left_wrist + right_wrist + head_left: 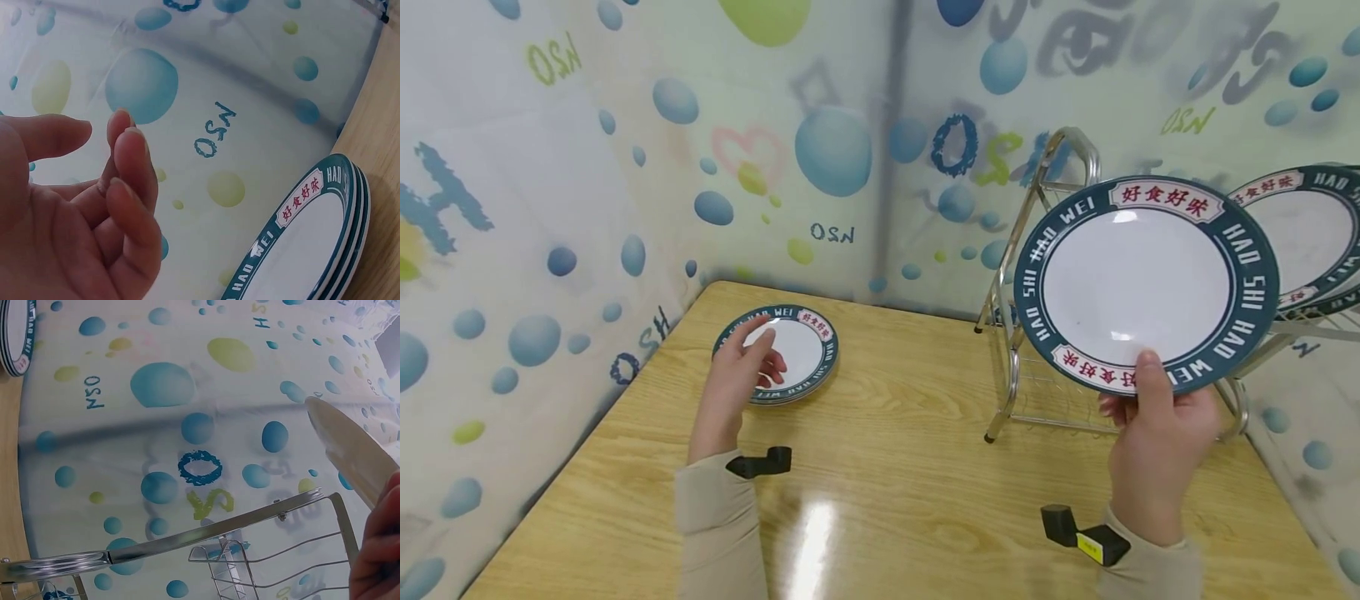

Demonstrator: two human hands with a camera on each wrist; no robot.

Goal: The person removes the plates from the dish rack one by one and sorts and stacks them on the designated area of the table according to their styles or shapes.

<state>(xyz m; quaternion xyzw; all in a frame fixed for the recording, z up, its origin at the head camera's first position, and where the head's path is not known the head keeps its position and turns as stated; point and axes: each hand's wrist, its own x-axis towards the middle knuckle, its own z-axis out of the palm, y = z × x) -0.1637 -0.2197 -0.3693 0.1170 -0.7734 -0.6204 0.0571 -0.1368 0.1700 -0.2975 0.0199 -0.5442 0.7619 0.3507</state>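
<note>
My right hand grips a white plate with a dark green lettered rim, its thumb on the front at the lower edge. The plate is tilted up in front of the metal dish rack. From the right wrist view, the held plate appears nearly edge-on above the rack wires. At the left, my left hand hovers over a stack of matching plates on the table. Its fingers are loosely bent with nothing between them, and the stack lies apart from them in the left wrist view.
More plates of the same pattern stand in the upper tier of the rack at the far right. The wooden table meets patterned wall sheeting at its back and left edges.
</note>
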